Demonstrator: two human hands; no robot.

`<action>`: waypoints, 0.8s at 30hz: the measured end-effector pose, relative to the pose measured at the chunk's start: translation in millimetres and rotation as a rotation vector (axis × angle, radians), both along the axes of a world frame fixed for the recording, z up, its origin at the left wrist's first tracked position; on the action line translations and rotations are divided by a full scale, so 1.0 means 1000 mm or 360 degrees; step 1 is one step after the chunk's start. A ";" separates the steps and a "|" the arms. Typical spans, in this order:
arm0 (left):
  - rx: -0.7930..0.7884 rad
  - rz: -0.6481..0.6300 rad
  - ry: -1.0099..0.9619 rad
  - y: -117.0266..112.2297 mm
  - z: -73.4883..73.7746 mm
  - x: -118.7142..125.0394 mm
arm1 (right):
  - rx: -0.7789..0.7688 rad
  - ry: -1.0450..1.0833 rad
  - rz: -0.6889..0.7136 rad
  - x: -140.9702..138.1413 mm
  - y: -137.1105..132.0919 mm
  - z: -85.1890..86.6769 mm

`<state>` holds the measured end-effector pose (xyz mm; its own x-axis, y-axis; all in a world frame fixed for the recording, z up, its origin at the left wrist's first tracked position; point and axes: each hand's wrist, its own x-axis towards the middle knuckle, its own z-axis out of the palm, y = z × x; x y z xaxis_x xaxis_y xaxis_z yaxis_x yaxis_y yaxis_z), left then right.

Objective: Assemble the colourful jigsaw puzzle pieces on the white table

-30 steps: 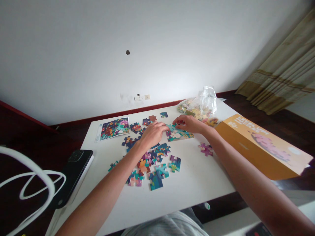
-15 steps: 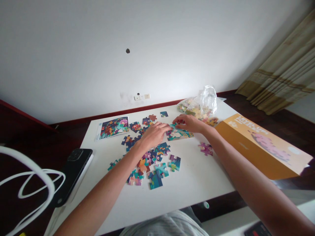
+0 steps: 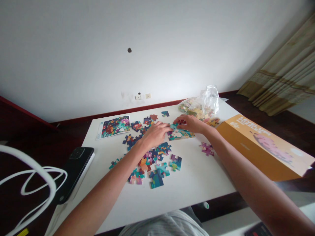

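A joined puzzle section [image 3: 181, 134] with a white rabbit on teal lies flat on the white table. My left hand [image 3: 157, 133] reaches its left edge, fingers together and fingertips pressing there. At the section's top left, my right hand [image 3: 189, 123] has its thumb and bent fingers closed around a teal puzzle piece [image 3: 173, 126]; part of that piece is hidden. Loose puzzle pieces [image 3: 156, 179] are heaped left of and below the section, partly under my left forearm. A pair of purple pieces [image 3: 206, 149] lies by my right forearm.
A printed picture sheet [image 3: 115, 127] is at the table's back left, and a black phone [image 3: 76, 173] near a white cable [image 3: 46, 177] at the left edge. A clear bag of pieces [image 3: 200, 106] stands at the back right, beside an orange puzzle box [image 3: 256, 147].
Both hands stay at the rabbit section with almost the same grip. The whole view has shifted slightly, so things appear a little further right.
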<state>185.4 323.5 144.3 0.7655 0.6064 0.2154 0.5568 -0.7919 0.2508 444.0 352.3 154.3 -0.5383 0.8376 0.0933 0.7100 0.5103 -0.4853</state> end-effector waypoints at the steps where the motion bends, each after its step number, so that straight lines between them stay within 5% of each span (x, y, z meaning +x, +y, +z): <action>1: -0.0007 -0.0005 -0.0003 0.000 0.000 0.000 | -0.0005 0.0005 -0.0011 -0.001 0.000 -0.001; 8: 0.0031 0.0044 -0.0050 0.011 0.009 -0.013 | -0.0029 0.0055 -0.0050 -0.006 0.000 -0.004; 17: 0.0017 0.0447 -0.0030 0.044 0.058 -0.090 | 0.0000 0.0128 -0.0062 -0.015 0.000 -0.014; 24: -0.0250 0.0524 0.0195 0.045 0.062 -0.112 | 0.0100 0.0133 -0.0015 -0.022 -0.004 -0.012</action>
<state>73.6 368.8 206.6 0.5383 0.8425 0.0193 0.8084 -0.5227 0.2708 422.4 347.9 141.9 -0.5183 0.8338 0.1900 0.6732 0.5349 -0.5106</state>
